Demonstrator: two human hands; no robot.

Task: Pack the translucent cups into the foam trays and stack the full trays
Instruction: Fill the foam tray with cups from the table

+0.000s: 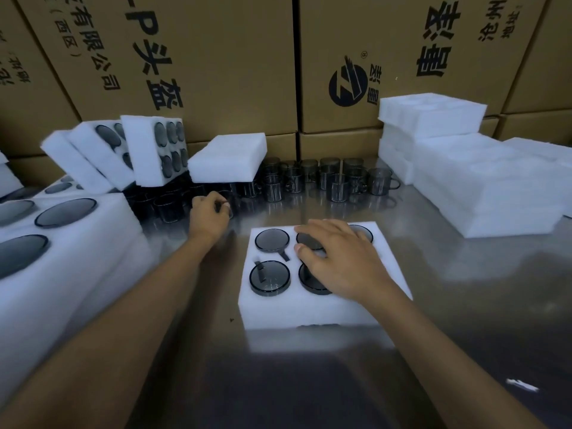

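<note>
Head view shows the foam tray (309, 308) mid-table holding smoky cups (270, 277), the right hand (337, 261) resting flat across them with fingers spread, the left hand (209, 216) pinching a loose cup (223, 208), and cardboard cartons (216, 57) printed "头盔" behind.

The shiny steel table (464, 305) lies bare in front of and to the right of the white foam tray of smoky cups (309, 308). A tall stack of white foam trays (483, 193) walls the right side. Filled foam trays (62, 274) block the left. Loose smoky translucent handled cups (337, 181) crowd the back, seemingly running under a white foam block (229, 157), before brown cardboard cartons (216, 72).
</note>
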